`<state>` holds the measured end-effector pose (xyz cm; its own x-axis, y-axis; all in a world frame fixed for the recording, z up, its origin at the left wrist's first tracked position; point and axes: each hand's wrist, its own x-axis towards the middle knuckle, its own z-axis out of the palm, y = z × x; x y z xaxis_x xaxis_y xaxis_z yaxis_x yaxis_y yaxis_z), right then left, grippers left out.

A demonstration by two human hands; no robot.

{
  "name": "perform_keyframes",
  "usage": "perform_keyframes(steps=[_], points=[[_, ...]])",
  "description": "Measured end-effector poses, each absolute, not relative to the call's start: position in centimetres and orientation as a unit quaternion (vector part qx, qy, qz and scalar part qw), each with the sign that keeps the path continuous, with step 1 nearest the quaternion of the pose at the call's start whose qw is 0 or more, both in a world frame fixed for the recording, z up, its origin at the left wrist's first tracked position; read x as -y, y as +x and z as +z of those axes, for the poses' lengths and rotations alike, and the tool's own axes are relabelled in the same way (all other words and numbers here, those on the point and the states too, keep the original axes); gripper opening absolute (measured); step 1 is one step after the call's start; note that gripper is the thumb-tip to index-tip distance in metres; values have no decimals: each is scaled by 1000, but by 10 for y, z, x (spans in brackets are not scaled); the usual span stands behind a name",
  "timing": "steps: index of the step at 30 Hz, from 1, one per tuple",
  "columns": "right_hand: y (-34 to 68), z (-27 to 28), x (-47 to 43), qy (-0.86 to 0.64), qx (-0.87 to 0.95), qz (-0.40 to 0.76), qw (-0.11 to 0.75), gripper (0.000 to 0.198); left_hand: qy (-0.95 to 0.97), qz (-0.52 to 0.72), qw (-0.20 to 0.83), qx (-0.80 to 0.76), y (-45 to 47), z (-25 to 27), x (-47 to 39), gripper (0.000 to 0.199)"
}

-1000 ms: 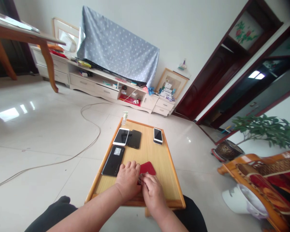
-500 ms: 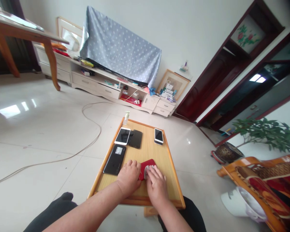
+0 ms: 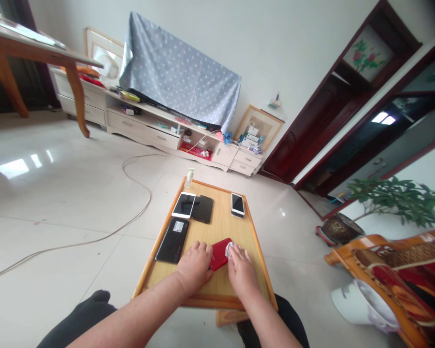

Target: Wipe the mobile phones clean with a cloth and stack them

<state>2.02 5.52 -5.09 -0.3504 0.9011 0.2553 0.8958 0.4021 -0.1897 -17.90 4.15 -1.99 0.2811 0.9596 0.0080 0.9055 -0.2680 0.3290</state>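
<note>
A red phone (image 3: 220,253) lies face down, or in a red case, on the small wooden table (image 3: 223,227). My left hand (image 3: 195,263) is closed round its left end. Pinched under the fingers of my right hand (image 3: 242,271) is a crumpled white wipe (image 3: 229,250), pressed on the phone's right end. Left of my left hand rests a large black phone (image 3: 172,240) with a white label. Beyond it are a white phone (image 3: 184,205) and a dark phone (image 3: 203,209) that lie side by side. Another white phone (image 3: 238,204) sits atop a dark one at the right edge.
A pump bottle (image 3: 189,178) stands at the table's far left corner. A cable (image 3: 141,208) curves over the floor on the left. To the right are a potted plant (image 3: 342,227), a white bucket (image 3: 353,302) and a wooden seat (image 3: 395,261). A low cabinet (image 3: 145,128) lines the wall.
My right hand has slid the wipe to the right along the red phone, baring more of its middle. My left hand stays on the left end.
</note>
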Motion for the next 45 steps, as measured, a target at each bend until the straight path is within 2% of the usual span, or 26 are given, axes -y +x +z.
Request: perform_keyframes(steps=[2,7,13,19,25,32,39,45], points=[[20,-51,-58,-551,818,9,162,45,793,105,129,-587,-178,-20,-42,43],[7,-59,-47,-451,875,49,170,51,807,109,119,-568,-178,-21,-43,33],[17,-53,-70,-559,811,34,167,44,800,109,116,-578,-177,-22,-43,37],[-4,-53,-65,-485,857,64,159,44,805,116,121,-570,-176,-24,-46,38],[8,-50,-88,-569,806,28,159,43,790,124,127,-587,-174,-21,-46,35],[8,-69,-43,-469,864,32,179,50,794,138,127,-578,-175,-26,-48,30],[36,-62,-45,-582,793,21,181,45,793,122,121,-585,-174,-22,-45,39],[15,-56,-13,-522,837,42,160,45,795,122,118,-583,-175,-24,-45,34]])
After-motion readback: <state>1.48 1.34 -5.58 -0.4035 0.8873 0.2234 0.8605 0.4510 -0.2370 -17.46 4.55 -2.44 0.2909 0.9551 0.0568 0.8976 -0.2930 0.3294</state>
